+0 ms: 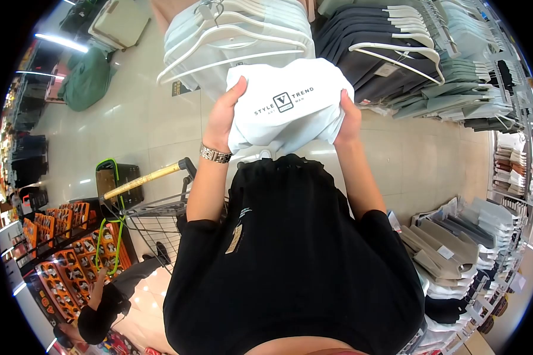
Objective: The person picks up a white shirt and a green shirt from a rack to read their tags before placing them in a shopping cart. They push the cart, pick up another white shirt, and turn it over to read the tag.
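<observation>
Between my two hands is a bunched-up white T-shirt (314, 80) with a black printed logo reading "STYLE TREND" facing up. My left hand (226, 112), with a metal-band watch on the wrist, grips its left side, thumb on top. On the opposite side my right hand (348, 121) pinches the cloth, also thumb up. The other fingers of both hands are mostly hidden by the fabric. Just beyond the shirt, an empty white hanger (237, 62) hangs in front of a row of white shirts (180, 44).
Dark shirts (349, 56) with another bare white hanger (397, 47) hang at the upper right. Folded clothes (438, 248) fill a rack at the lower right. A shopping cart (154, 219) stands at my left, near another person (109, 299) and orange display boxes (71, 266).
</observation>
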A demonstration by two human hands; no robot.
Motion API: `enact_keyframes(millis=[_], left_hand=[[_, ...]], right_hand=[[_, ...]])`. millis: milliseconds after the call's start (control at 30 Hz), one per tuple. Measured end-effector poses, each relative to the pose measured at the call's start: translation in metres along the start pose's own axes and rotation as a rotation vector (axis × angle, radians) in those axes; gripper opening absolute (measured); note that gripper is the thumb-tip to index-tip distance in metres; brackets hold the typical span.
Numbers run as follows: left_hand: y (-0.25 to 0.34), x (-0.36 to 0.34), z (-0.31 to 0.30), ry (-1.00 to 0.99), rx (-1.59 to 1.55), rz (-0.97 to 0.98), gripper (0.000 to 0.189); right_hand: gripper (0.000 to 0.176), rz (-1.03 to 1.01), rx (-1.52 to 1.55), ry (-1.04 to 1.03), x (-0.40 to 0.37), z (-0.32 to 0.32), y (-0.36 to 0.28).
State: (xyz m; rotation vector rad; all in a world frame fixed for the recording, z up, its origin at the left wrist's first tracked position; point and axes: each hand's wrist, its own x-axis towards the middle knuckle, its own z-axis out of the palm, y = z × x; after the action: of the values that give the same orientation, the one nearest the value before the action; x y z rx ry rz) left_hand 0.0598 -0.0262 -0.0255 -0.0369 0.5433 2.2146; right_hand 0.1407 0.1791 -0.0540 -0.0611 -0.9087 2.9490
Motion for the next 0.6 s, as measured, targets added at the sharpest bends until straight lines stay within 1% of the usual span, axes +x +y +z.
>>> enact_keyframes(millis=[33,100,133,167,200,233,300,333,367,400,433,500,533,600], left_hand=[[0.0,-0.002,-0.008,0.0,-0.001,-0.001,0.048],[0.0,-0.006,-0.02,-0.071,0.196,-0.034,0.048],[-0.001,-0.008,-0.022,-0.072,0.196,-0.036,0.048],[-0.002,-0.009,-0.022,-0.078,0.468,-0.015,0.051],[-0.002,-0.009,-0.021,-0.084,0.74,0.007,0.055],[-0.003,-0.009,-0.019,-0.085,0.739,0.004,0.055],[-0.006,-0.007,-0.013,-0.008,0.798,0.09,0.048],[-0.006,-0.005,-0.017,-0.009,0.798,0.089,0.048],[-0.006,-0.002,-0.025,0.058,0.639,0.126,0.044],[-0.006,0.0,-0.026,0.124,0.48,0.163,0.04],[-0.006,0.002,-0.026,0.124,0.479,0.161,0.04],[-0.008,0.007,-0.021,0.115,0.352,0.218,0.037],[-0.01,0.008,-0.017,0.147,0.384,0.235,0.037],[-0.013,0.01,-0.01,0.148,0.362,0.233,0.038]], right_hand=[[0.056,-0.03,-0.078,0.063,0.001,0.004,-0.003],[0.054,-0.049,-0.044,0.047,0.003,0.002,-0.007],[0.05,-0.061,0.028,-0.003,0.003,0.001,-0.01],[0.045,-0.074,0.099,-0.052,0.003,0.001,-0.013],[0.045,-0.082,0.08,-0.05,0.004,-0.001,-0.016],[0.045,-0.084,0.08,-0.047,0.003,-0.002,-0.018],[0.045,-0.164,-0.078,0.094,0.002,-0.006,-0.023],[0.044,-0.167,-0.09,0.132,0.002,-0.012,-0.024],[0.044,-0.168,-0.091,0.133,0.0,-0.014,-0.026],[0.048,-0.201,-0.274,0.154,-0.002,-0.013,-0.028],[0.052,-0.234,-0.458,0.173,-0.003,-0.013,-0.029],[0.054,-0.224,-0.473,0.155,-0.005,-0.015,-0.029],[0.055,-0.215,-0.488,0.136,-0.004,-0.016,-0.029],[0.055,-0.226,-0.449,0.144,-0.003,-0.018,-0.026]])
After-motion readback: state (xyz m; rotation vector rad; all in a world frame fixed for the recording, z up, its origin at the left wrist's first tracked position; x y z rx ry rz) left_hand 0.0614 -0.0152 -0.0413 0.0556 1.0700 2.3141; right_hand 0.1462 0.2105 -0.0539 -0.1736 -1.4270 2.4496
